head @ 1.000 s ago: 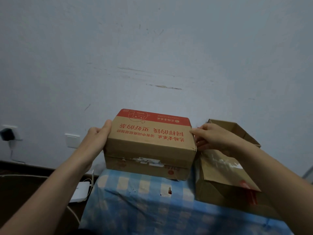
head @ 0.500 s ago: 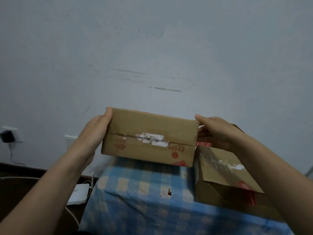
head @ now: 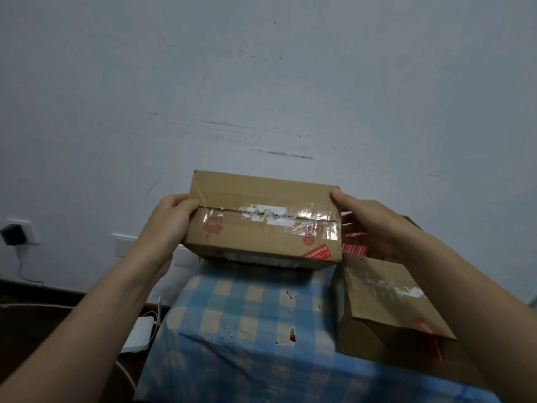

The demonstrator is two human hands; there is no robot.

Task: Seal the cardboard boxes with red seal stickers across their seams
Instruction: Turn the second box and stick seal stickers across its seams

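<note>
I hold a brown cardboard box (head: pixel 261 228) in the air above the far end of the table, its taped seam facing me. Torn white label scraps and clear tape run along that seam, and a red seal sticker (head: pixel 317 253) sits at the lower right corner. My left hand (head: pixel 171 225) grips the box's left end. My right hand (head: pixel 369 222) grips its right end, with red seal stickers (head: pixel 353 244) showing under the fingers. A second cardboard box (head: pixel 389 312) lies on the table at the right, with a red sticker (head: pixel 430 330) on its flap.
The table wears a blue and white checked cloth (head: pixel 247 330) with small holes. A pale wall stands close behind. At the left are a wall socket with a black plug (head: pixel 11 234), a white device (head: pixel 138 334) on the dark floor, and cables.
The box was lifted off the table and rolled toward me, so the red-printed face went out of sight and the taped seam now faces me. Both hands stayed on its ends.
</note>
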